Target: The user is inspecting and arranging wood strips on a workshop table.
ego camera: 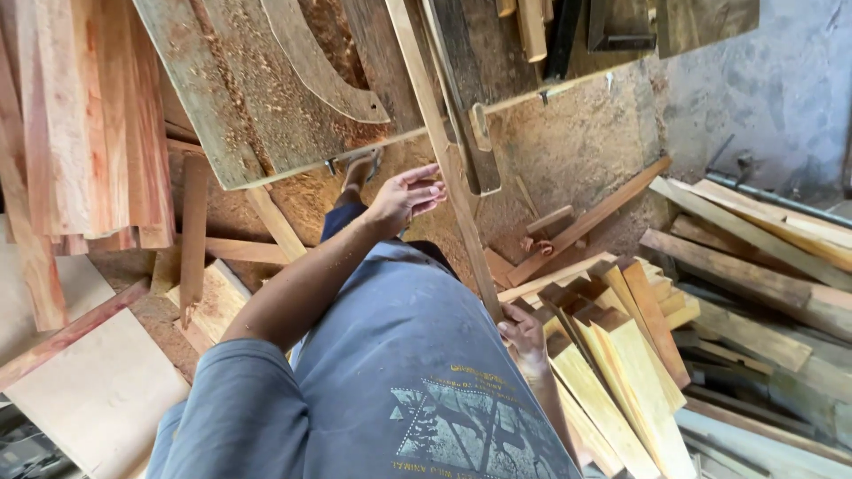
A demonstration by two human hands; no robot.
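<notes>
1. The long strip (448,168) is bare, pale wood, planed smooth and matt.
2. Above the strip, the worktop (231,98) is rough, weathered grey wood dusted with sawdust.
3. Right of the strip, the offcuts (621,364) are raw yellowish wood with sawn, matt faces.
4. Left of the strip, reddish planks (89,124) look rough-sawn.
5. Below the strip, the shirt (399,355) is matt grey-blue cloth.

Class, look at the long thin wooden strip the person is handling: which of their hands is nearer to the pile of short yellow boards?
Right. The right hand grips the strip low down, right beside the pile of short yellow boards. The left hand is open higher up, left of the strip, away from the pile.
</notes>
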